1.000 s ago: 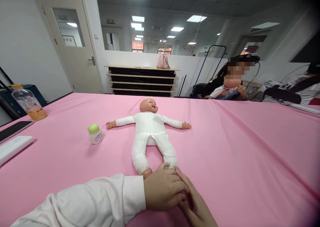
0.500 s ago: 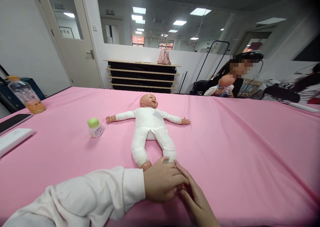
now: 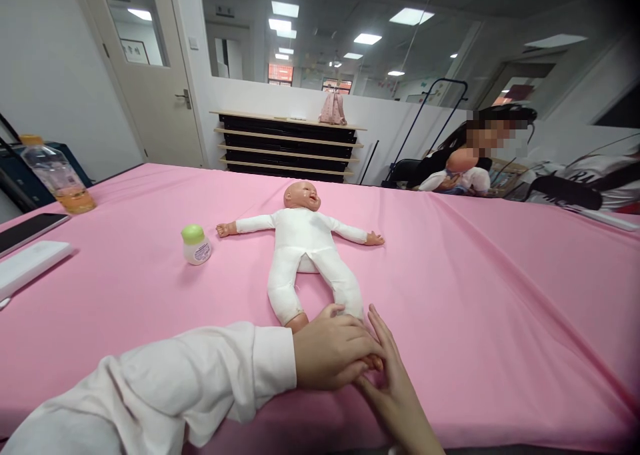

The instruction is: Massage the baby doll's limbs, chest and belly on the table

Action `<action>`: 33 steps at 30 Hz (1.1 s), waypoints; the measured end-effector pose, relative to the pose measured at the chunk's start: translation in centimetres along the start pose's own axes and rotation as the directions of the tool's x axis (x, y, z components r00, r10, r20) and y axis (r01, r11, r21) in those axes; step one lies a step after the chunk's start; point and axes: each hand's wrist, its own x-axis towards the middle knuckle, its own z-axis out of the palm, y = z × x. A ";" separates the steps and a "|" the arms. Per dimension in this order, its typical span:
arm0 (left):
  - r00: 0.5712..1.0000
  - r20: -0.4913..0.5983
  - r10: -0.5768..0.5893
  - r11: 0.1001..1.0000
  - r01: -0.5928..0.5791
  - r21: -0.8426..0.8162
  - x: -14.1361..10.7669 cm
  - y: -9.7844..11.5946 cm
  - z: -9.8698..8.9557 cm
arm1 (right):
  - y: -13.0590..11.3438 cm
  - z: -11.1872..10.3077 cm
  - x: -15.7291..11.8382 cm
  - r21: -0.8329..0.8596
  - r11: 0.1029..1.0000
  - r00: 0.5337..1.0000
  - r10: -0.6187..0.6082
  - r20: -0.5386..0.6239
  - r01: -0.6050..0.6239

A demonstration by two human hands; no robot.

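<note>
A baby doll (image 3: 305, 231) in a white cloth body lies face up on the pink-covered table, arms spread and feet towards me. My left hand (image 3: 335, 351) is wrapped round the ankle and foot of the doll's leg on the right. Part of that foot shows between my two hands. My right hand (image 3: 390, 378) is cupped beside the toes, its fingers stretched out and its thumb apart below. A small jar (image 3: 197, 245) with a green lid stands left of the doll.
On the left are a bottle (image 3: 63, 178) with orange liquid, a phone (image 3: 30, 233) and a white oblong object (image 3: 33, 268). Beyond the table's far edge a person (image 3: 440, 161) holds another doll (image 3: 463, 161). Shelving (image 3: 290, 145) stands against the back wall.
My right hand's fingers have lifted away from my left hand and spread further from the thumb. My left hand keeps its hold on the foot. The view has shifted slightly.
</note>
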 end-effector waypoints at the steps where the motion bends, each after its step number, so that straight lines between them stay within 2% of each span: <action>1: 1.000 0.003 -0.002 1.000 0.002 -0.011 0.0 0.0 0.0 | 0.0 0.1 0.0 -0.003 1.000 1.000 0.022 -0.005 -0.022; 9: 0.999 0.034 0.029 0.996 -0.026 -0.081 0.0 0.1 -0.7 | 1.0 0.5 -0.5 0.061 0.994 0.993 0.082 0.089 -0.087; 18: 0.997 0.065 0.032 0.996 -0.026 -0.088 0.4 0.2 -1.1 | 0.3 0.0 -0.3 0.216 0.969 0.989 0.097 0.115 -0.120; 23: 0.998 0.062 0.001 0.997 0.004 -0.078 0.5 0.1 -0.6 | 1.5 0.3 -0.8 0.199 0.967 0.982 0.133 0.132 -0.157; 27: 0.996 0.077 -0.033 0.996 0.039 -0.083 0.5 0.0 -0.4 | 2.4 0.4 -1.1 0.189 0.975 0.985 0.086 0.149 -0.114; 33: 0.996 0.079 -0.032 0.995 0.039 -0.090 0.4 0.0 -0.6 | 1.8 0.3 -0.6 0.178 0.974 0.981 0.109 0.162 -0.137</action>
